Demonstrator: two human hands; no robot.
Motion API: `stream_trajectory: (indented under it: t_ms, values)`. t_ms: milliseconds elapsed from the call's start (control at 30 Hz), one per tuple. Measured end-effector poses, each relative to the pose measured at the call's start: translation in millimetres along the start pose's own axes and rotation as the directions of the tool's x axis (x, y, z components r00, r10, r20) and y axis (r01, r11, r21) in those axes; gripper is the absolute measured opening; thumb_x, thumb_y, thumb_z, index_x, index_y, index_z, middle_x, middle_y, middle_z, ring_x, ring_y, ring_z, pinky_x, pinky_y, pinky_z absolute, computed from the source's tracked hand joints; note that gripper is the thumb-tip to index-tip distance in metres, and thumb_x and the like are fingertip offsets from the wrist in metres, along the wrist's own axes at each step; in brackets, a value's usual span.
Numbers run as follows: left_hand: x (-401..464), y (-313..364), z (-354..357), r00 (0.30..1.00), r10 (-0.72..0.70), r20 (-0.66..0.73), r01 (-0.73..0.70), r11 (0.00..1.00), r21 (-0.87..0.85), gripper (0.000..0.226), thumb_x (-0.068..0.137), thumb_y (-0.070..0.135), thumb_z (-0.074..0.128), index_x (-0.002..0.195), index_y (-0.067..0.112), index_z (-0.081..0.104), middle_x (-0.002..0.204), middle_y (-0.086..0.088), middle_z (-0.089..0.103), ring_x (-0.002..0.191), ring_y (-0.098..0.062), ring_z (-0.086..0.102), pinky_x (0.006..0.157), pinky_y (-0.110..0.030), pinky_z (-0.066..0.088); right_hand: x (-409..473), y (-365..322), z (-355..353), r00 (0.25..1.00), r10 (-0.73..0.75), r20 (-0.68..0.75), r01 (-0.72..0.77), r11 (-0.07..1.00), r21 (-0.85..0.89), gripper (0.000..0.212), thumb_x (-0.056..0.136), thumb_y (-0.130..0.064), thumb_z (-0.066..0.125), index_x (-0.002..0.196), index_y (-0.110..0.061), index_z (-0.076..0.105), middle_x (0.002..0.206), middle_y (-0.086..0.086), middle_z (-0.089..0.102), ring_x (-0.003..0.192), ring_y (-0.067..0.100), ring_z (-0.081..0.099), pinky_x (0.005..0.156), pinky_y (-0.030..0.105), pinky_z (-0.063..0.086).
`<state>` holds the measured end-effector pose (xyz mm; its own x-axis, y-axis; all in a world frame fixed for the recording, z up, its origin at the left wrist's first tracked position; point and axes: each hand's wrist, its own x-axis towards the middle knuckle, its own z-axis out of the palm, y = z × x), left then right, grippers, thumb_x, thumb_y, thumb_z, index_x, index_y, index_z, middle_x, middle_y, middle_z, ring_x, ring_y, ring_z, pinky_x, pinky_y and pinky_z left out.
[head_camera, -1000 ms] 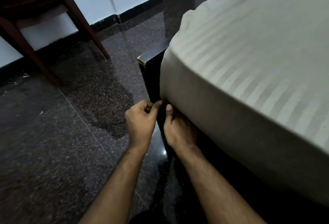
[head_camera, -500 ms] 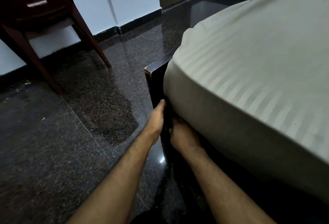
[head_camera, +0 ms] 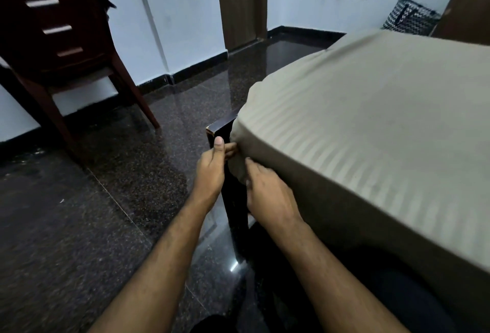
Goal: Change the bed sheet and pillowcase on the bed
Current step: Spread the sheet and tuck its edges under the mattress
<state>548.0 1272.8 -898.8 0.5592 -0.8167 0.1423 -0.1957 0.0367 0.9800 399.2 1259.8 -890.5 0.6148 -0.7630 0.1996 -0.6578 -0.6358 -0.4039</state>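
A beige striped bed sheet (head_camera: 371,131) covers the mattress and hangs down its side. At the mattress corner a dark wooden bed frame post (head_camera: 233,200) stands up from the floor. My left hand (head_camera: 212,171) is at the outer side of the post, thumb up, its fingers reaching onto the sheet's corner fold. My right hand (head_camera: 267,192) sits just right of the post, with its fingers curled into the bunched sheet corner. No pillow or pillowcase is in view.
A dark red wooden chair (head_camera: 66,49) stands at the left on the glossy dark granite floor (head_camera: 106,200). A brown door (head_camera: 241,4) is at the back wall. A black and white patterned basket (head_camera: 408,18) stands behind the bed.
Both hands have risen from low beside the post, under the mattress edge, to the sheet's corner near the post's top. The view has tilted up and shows more of the room.
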Motion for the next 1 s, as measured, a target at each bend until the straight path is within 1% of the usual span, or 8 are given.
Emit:
stream_trajectory:
  t_ms: [200, 300, 433, 500, 567, 733, 867, 1000]
  values:
    - [11.1, 52.0, 21.1, 0.955, 0.281, -0.093, -0.273, 0.958, 0.090, 0.047, 0.106, 0.041, 0.045, 0.112, 0.006, 0.076, 0.107, -0.003, 0.077, 0.103, -0.008, 0.071, 0.093, -0.024, 0.053, 3.9, 17.5, -97.7, 0.946, -0.133, -0.297, 0.104, 0.989, -0.108, 0.034, 0.098, -0.026, 0.051, 0.129, -0.013, 0.058, 0.127, 0.007, 0.063, 0.113, 0.030, 0.057, 0.093, 0.045, 0.050]
    - [15.1, 73.9, 38.3, 0.922, 0.379, 0.078, -0.381, 0.857, 0.347, 0.041, 0.107, 0.041, 0.046, 0.125, 0.015, 0.071, 0.122, 0.012, 0.068, 0.117, -0.001, 0.060, 0.093, -0.013, 0.043, 20.9, 61.1, -134.1, 0.983, 0.052, -0.175, -0.085, 0.978, -0.190, 0.041, 0.103, -0.040, 0.046, 0.131, -0.013, 0.057, 0.138, 0.008, 0.057, 0.124, 0.032, 0.052, 0.102, 0.044, 0.044]
    - [32.3, 68.1, 57.1, 0.891, 0.258, 0.372, -0.443, 0.669, 0.597, 0.057, 0.108, 0.047, 0.034, 0.145, 0.008, 0.054, 0.153, -0.008, 0.048, 0.145, -0.018, 0.040, 0.120, -0.027, 0.026, 30.9, 96.5, -127.9, 0.964, 0.252, 0.084, -0.230, 0.951, -0.208, 0.058, 0.104, -0.057, 0.025, 0.142, -0.019, 0.045, 0.156, 0.011, 0.038, 0.142, 0.030, 0.039, 0.115, 0.048, 0.033]
    - [40.2, 64.0, 57.9, 0.894, 0.193, 0.404, -0.441, 0.538, 0.718, 0.064, 0.106, 0.052, 0.028, 0.154, 0.010, 0.042, 0.162, -0.012, 0.034, 0.152, -0.023, 0.028, 0.126, -0.040, 0.018, 33.3, 100.5, -117.4, 0.962, 0.261, 0.086, -0.243, 0.955, -0.172, 0.061, 0.103, -0.056, 0.019, 0.151, -0.021, 0.036, 0.163, 0.008, 0.030, 0.148, 0.028, 0.029, 0.119, 0.052, 0.026]
    - [47.1, 63.5, 59.5, 0.909, 0.162, 0.385, -0.413, 0.479, 0.774, 0.060, 0.108, 0.046, 0.031, 0.158, 0.012, 0.034, 0.166, -0.011, 0.026, 0.154, -0.023, 0.021, 0.126, -0.040, 0.013, 36.2, 101.9, -113.9, 0.957, 0.278, 0.076, -0.263, 0.950, -0.171, 0.063, 0.102, -0.056, 0.018, 0.156, -0.025, 0.028, 0.167, 0.004, 0.021, 0.152, 0.026, 0.022, 0.121, 0.055, 0.020]
    - [82.6, 66.2, 72.1, 0.951, 0.059, 0.303, -0.299, 0.419, 0.857, 0.072, 0.106, 0.056, 0.030, 0.160, 0.009, 0.022, 0.166, -0.019, 0.020, 0.153, -0.033, 0.021, 0.124, -0.040, 0.015, 43.3, 107.6, -111.8, 0.940, 0.322, 0.113, -0.303, 0.940, -0.156, 0.068, 0.099, -0.059, 0.019, 0.161, -0.030, 0.015, 0.170, -0.003, 0.010, 0.156, 0.027, 0.011, 0.122, 0.060, 0.010]
    - [114.3, 60.0, 78.8, 0.971, -0.059, 0.232, -0.193, 0.381, 0.904, 0.087, 0.099, 0.071, 0.026, 0.159, 0.009, 0.021, 0.156, -0.026, 0.034, 0.142, -0.044, 0.036, 0.116, -0.050, 0.031, 34.7, 110.2, -93.4, 0.945, 0.323, -0.040, -0.326, 0.934, -0.144, 0.068, 0.098, -0.058, 0.019, 0.159, -0.029, 0.022, 0.168, -0.004, 0.017, 0.155, 0.025, 0.015, 0.122, 0.058, 0.010]
    - [101.7, 69.0, 81.8, 0.966, -0.006, 0.257, -0.231, 0.417, 0.879, 0.084, 0.100, 0.068, 0.033, 0.154, 0.004, 0.028, 0.144, -0.033, 0.043, 0.133, -0.049, 0.042, 0.110, -0.055, 0.036, 26.2, 109.9, -96.6, 0.934, 0.350, -0.075, -0.355, 0.932, -0.074, 0.067, 0.098, -0.059, 0.022, 0.159, -0.029, 0.026, 0.168, -0.004, 0.019, 0.156, 0.024, 0.013, 0.124, 0.055, 0.007]
